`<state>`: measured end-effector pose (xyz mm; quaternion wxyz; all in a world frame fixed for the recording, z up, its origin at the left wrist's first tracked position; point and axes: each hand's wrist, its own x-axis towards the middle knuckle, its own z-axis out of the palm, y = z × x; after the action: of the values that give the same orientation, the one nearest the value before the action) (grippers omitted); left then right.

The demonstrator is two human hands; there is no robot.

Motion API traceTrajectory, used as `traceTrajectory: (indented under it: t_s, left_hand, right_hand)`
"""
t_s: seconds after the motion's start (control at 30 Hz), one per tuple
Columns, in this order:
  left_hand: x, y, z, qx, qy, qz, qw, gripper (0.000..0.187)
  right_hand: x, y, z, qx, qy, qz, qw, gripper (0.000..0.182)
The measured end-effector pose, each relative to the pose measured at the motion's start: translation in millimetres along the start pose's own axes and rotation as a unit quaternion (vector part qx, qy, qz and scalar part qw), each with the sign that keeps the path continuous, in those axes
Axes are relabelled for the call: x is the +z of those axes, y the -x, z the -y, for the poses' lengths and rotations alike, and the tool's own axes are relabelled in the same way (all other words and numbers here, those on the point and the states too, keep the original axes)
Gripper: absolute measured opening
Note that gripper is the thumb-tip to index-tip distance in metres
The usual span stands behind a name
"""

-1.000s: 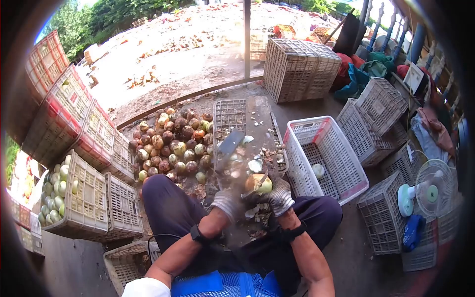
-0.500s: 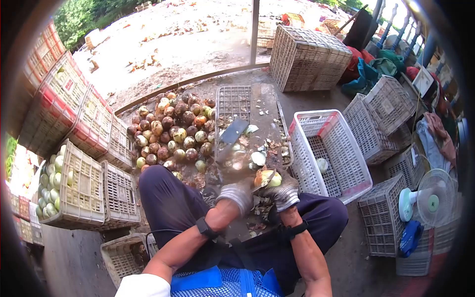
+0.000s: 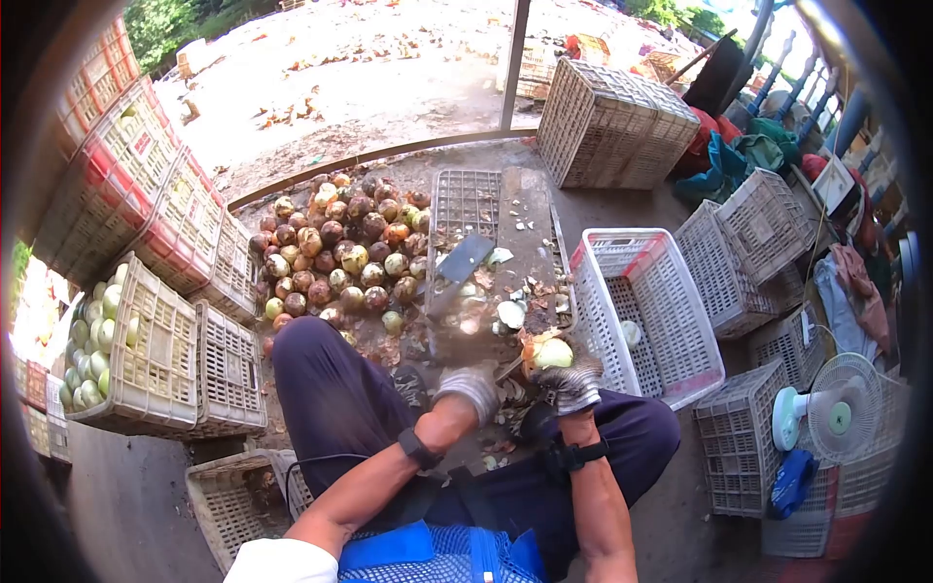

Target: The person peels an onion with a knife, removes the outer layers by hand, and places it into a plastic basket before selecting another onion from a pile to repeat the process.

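Observation:
My right hand (image 3: 571, 386), in a striped glove, is closed round a partly peeled onion (image 3: 553, 354) above my right knee. Its brown skin hangs loose on the left side, while pale green flesh shows on the right. My left hand (image 3: 470, 391), also gloved, is just left of the onion with fingers curled round something blurred, perhaps a small tool. A cleaver (image 3: 465, 257) lies on the board (image 3: 528, 209) in front of me. Onion scraps and a pale peeled piece (image 3: 510, 314) lie near it.
Unpeeled onions (image 3: 355, 259) are heaped at the left of the board. A white crate (image 3: 680, 291) with one pale onion (image 3: 631, 334) inside stands at the right. Crates of peeled onions (image 3: 160, 360) are stacked at the far left. A fan (image 3: 844, 408) stands at the right.
The onion in my right hand has moved slightly right and now shows more pale flesh. My left hand has drawn a little away from it. The whole view has shifted slightly.

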<state>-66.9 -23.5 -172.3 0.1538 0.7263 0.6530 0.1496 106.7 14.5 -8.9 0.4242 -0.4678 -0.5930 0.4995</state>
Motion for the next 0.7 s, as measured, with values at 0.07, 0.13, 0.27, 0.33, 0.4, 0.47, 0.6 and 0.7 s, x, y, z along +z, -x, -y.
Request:
traceTrajectory:
  t_s: [0.07, 0.13, 0.27, 0.33, 0.4, 0.47, 0.6, 0.7]
  left_hand:
    - [-21.0, 0.6, -0.5, 0.059, -0.045, 0.070, 0.995, 0.022]
    - [-44.1, -2.5, 2.1, 0.122, -0.076, 0.120, 0.982, 0.023]
    - [-100.0, 9.7, 2.5, 0.010, 0.034, 0.100, 0.994, 0.015]
    - [-117.3, 17.1, -1.4, 0.108, -0.089, 0.097, 0.985, 0.011]
    - [-144.1, 26.4, -22.6, 0.122, 0.172, -0.010, 0.977, 0.024]
    - [-159.2, 34.8, -37.7, 0.132, 0.337, -0.102, 0.926, 0.039]
    - [-140.6, 33.9, -41.5, 0.157, 0.231, -0.255, 0.926, 0.047]
    - [-122.7, 26.5, -29.6, 0.160, 0.310, -0.250, 0.903, 0.044]
  right_hand:
    - [3.2, 4.2, 2.0, -0.024, 0.017, 0.034, 0.999, 0.066]
    - [7.4, 11.4, 25.1, -0.073, 0.062, 0.075, 0.993, 0.084]
    - [8.3, 13.7, 32.3, -0.055, 0.004, 0.059, 0.997, 0.090]
    - [8.8, 14.6, 38.1, -0.022, -0.031, 0.062, 0.997, 0.091]
    - [6.2, 12.3, 46.2, -0.015, -0.002, 0.077, 0.997, 0.092]
    - [6.7, 12.2, 35.8, -0.041, -0.016, 0.100, 0.994, 0.086]
    - [20.9, 20.9, 52.6, -0.167, 0.132, 0.153, 0.965, 0.084]
    - [31.5, 22.2, 63.2, -0.200, 0.191, 0.104, 0.956, 0.079]
